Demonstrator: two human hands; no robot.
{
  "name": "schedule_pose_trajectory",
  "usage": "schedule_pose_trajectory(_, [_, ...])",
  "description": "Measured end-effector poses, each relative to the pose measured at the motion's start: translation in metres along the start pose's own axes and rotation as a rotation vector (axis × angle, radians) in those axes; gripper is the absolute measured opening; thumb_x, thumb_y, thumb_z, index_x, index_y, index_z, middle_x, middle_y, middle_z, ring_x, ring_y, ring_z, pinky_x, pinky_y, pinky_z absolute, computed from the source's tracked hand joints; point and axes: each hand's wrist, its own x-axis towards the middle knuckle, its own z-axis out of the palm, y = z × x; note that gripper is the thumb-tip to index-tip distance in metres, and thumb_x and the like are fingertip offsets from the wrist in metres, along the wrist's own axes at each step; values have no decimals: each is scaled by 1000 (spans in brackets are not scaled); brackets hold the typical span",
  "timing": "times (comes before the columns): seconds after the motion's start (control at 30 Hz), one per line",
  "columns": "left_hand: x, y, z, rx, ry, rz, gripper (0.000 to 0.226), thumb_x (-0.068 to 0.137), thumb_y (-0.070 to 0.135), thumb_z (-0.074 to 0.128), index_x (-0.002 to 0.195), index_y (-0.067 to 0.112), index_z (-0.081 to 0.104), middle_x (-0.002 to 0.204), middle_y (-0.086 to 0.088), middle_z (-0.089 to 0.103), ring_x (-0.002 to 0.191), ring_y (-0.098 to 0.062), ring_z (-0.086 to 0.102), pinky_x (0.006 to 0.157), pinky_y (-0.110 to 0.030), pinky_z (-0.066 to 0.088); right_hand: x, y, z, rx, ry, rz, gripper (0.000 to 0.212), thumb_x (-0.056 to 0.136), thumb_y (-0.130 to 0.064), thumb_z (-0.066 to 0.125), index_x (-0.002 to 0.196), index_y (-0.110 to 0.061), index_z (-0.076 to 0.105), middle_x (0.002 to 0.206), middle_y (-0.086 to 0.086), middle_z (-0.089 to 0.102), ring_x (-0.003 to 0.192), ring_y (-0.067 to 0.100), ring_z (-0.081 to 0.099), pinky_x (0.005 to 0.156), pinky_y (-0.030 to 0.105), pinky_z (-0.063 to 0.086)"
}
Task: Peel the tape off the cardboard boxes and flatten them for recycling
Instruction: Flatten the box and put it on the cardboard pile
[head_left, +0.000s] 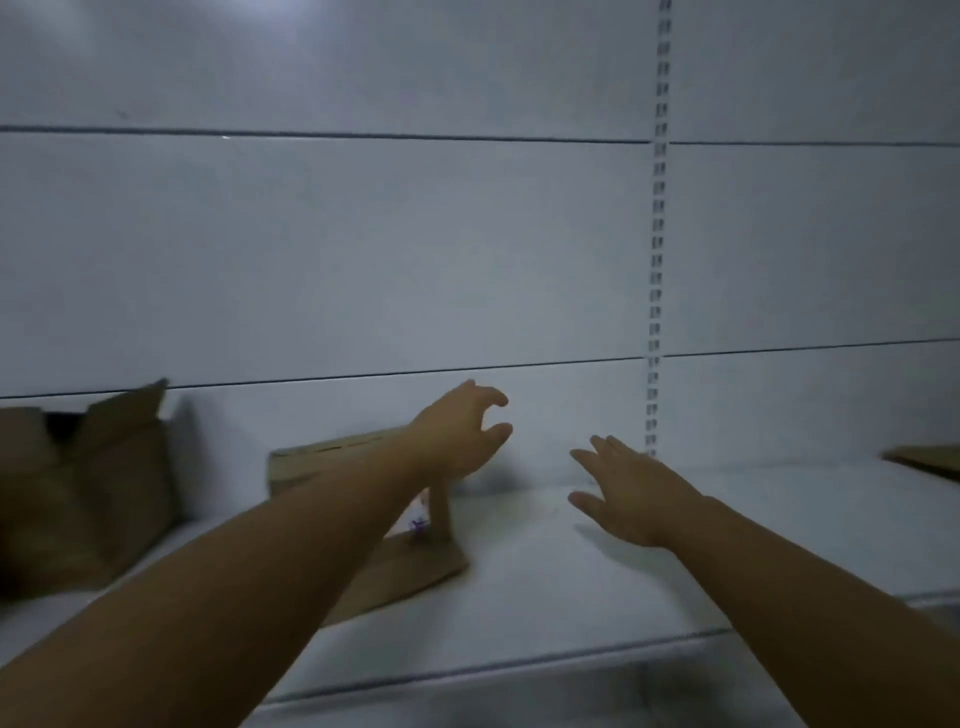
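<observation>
My two bare arms reach across a store shelf unit whose smooth white back panels (363, 249), split by thin dark seams, fill most of the view. Below them the white shelf (571, 587), flat, hard and faintly scuffed, bears the cardboard I am here to strip and fold. The big box (104, 493) stands far left against the back, brown and dull, its top flaps up and its mouth open, so it looks not yet flattened. The smaller box (322, 460) sits just behind my left forearm, one long flap (415, 566) lying out flat on the shelf toward me, probably already freed. My left hand (457, 431) hangs above and just past it, fingers half-curled with a gap to the thumb, gripping nothing. My right hand (628, 499) hovers low over bare shelf, fingers straight and spread, also holding nothing. Both seem set to take hold of a box. A slotted metal strip (657, 234) runs up the wall. A flat piece of cardboard (930, 462) lies at the far right edge. A pale scrap with purple print (418, 525) clings to the smaller box; whether it is tape or a label I cannot tell.
</observation>
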Motion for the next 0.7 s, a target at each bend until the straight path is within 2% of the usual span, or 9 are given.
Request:
schedule_pose_trajectory(0.07, [-22,-44,-31,-31,100,-126,35,96,32,50,130,23,52,140,0,46,116,-17,48,96,-30,38,23,-38,-8,44,32,-97,63,99,-49,29,152,-23,7,160,4,1,147,18,1,119,36,10])
schedule_pose_trajectory(0.13, [-42,-84,-52,-8,166,-253,31,94,29,53,124,23,56,134,-1,51,105,-15,51,92,-30,43,40,-76,-15,109,85,-196,62,99,-48,31,152,-23,10,160,3,4,147,16,4,118,34,10])
schedule_pose_trajectory(0.2, [-59,-118,-62,7,149,-391,36,94,31,54,128,20,53,137,-4,49,114,-19,52,98,-34,44,52,-109,-20,205,133,-293,60,99,-47,33,151,-23,13,160,0,8,146,14,7,117,31,10])
schedule_pose_trajectory(0.27, [-76,-139,-64,6,59,-466,42,95,37,50,133,16,50,140,-6,48,123,-23,49,102,-36,41,62,-134,-22,254,147,-366,59,100,-45,34,151,-23,14,160,-1,7,146,13,7,116,29,9])
schedule_pose_trajectory(0.37, [-93,-146,-64,19,-113,-381,45,96,46,44,123,13,59,122,-6,59,113,-22,56,94,-32,44,78,-151,-17,222,51,-373,60,100,-42,35,152,-22,11,160,0,3,146,15,4,117,32,8])
schedule_pose_trajectory(0.43, [-98,-146,-65,30,-150,-341,45,95,46,46,124,14,57,120,-3,57,109,-19,55,92,-29,44,86,-155,-17,214,-53,-360,55,99,-37,40,149,-20,23,157,4,19,142,20,22,113,34,23])
schedule_pose_trajectory(0.5, [-99,-148,-65,66,-137,-305,38,94,39,53,125,17,53,122,-1,55,108,-16,53,91,-25,42,90,-158,-19,223,-89,-344,52,97,-35,46,145,-22,31,149,3,37,132,20,38,105,32,32])
schedule_pose_trajectory(0.63, [-97,-154,-60,25,-68,-267,29,87,29,64,114,27,52,114,7,54,98,-8,51,76,-13,39,92,-152,-27,194,-33,-305,73,89,-39,60,149,-27,22,147,1,38,132,20,36,106,33,31])
schedule_pose_trajectory(0.7, [-97,-153,-59,-3,-52,-254,35,87,32,64,119,27,51,117,6,54,100,-9,51,79,-14,40,91,-150,-26,170,-25,-299,69,87,-40,61,146,-26,27,139,2,44,125,19,39,101,32,35])
